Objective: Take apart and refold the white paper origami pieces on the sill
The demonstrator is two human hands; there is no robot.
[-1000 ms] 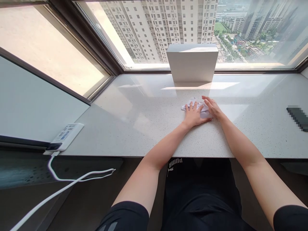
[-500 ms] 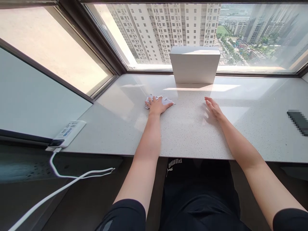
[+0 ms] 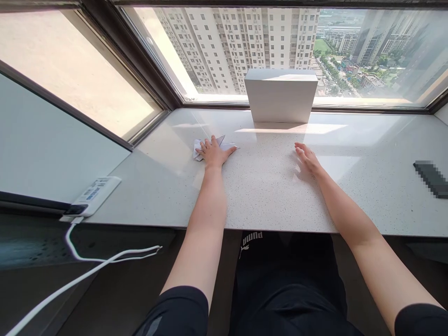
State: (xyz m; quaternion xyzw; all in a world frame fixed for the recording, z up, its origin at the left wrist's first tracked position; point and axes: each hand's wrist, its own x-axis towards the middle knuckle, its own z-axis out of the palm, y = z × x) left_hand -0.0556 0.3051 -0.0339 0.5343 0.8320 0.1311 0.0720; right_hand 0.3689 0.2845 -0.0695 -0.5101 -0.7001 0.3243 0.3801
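My left hand [image 3: 214, 152] lies flat, fingers spread, on a folded white paper [image 3: 224, 142] at the left middle of the pale speckled counter [image 3: 266, 186]. Only the paper's edges and a pointed tip show around the hand. My right hand [image 3: 307, 158] rests open on the bare counter to the right, fingers stretched, holding nothing. A white box [image 3: 280, 95] stands upright at the back against the window, between and beyond the two hands.
A white power bank [image 3: 91, 196] with a white cable [image 3: 105, 261] sits at the counter's left front corner. A dark blurred flat object [image 3: 431, 178] lies at the far right. Window frames bound the counter at the back and left.
My left hand has slid the folded paper leftward across the counter, away from the right hand. The right hand let go of the paper and stays where it was.
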